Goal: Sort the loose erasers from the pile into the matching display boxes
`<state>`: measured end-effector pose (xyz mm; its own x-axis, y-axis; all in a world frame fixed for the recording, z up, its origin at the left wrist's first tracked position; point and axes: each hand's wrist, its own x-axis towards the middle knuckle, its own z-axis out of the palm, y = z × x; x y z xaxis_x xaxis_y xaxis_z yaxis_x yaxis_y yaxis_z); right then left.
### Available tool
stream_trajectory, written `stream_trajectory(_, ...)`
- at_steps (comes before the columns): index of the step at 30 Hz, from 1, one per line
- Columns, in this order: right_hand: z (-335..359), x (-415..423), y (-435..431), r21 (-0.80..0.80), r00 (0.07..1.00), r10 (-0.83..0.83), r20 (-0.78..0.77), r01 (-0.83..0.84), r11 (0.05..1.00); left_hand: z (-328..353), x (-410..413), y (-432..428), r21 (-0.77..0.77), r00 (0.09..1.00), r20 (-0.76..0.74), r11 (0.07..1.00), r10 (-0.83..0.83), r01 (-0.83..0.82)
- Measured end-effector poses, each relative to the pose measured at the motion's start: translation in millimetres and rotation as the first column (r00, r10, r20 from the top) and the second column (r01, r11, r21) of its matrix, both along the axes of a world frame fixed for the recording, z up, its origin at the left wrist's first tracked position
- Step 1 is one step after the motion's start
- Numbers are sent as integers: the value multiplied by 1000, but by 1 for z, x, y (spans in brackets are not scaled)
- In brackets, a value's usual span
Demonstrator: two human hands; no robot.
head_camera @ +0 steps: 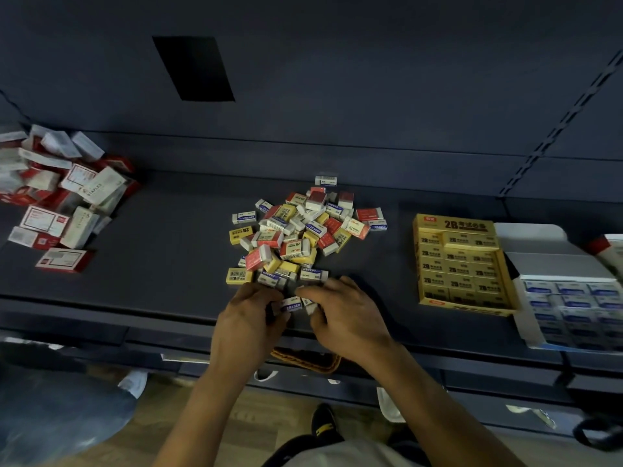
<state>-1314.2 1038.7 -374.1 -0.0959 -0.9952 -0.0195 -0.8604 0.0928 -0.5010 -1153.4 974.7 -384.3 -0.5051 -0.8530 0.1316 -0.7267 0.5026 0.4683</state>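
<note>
A pile of loose erasers (298, 230) in yellow, red and white-and-blue sleeves lies in the middle of the dark shelf. My left hand (247, 318) and my right hand (347, 313) meet at the pile's near edge. Both are closed around white-and-blue erasers (291, 305) held between them. To the right stands a yellow display box (462, 264) filled with yellow 2B erasers. Further right a white display box (573, 311) holds rows of white-and-blue erasers.
A heap of red and white staple boxes (64, 203) covers the shelf's far left. A red-and-white box (606, 251) shows at the right edge. A wicker basket (306, 360) sits below the shelf's front edge. The shelf's back wall rises behind the pile.
</note>
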Motion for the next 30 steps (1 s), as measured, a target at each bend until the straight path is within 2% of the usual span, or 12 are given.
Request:
stream_trajectory(3, -1, -1, 0, 15, 999, 14, -36, -13, 1000, 0, -1, 0, -11, 1000, 12, 1000, 4, -3)
stream_trajectory(9, -5, -7, 3, -99, 991, -59, -118, 47, 994, 2, -3, 1, -43, 1000, -4, 999, -17, 17)
stream_trajectory(16, -2, -22, 12, -45, 999, -18, -29, 16, 999, -1, -19, 3, -6, 1000, -22, 1000, -16, 16)
stream_trajectory(23, 1, -52, 31, -198, 995, -104, 4, 103, 975, 9, -53, 13, -29, 989, -116, 996, -87, 84)
stream_trajectory(30, 13, -103, 63, -238, 981, -192, 3, 187, 953, 17, -109, 37, -72, 976, -147, 986, -161, 151)
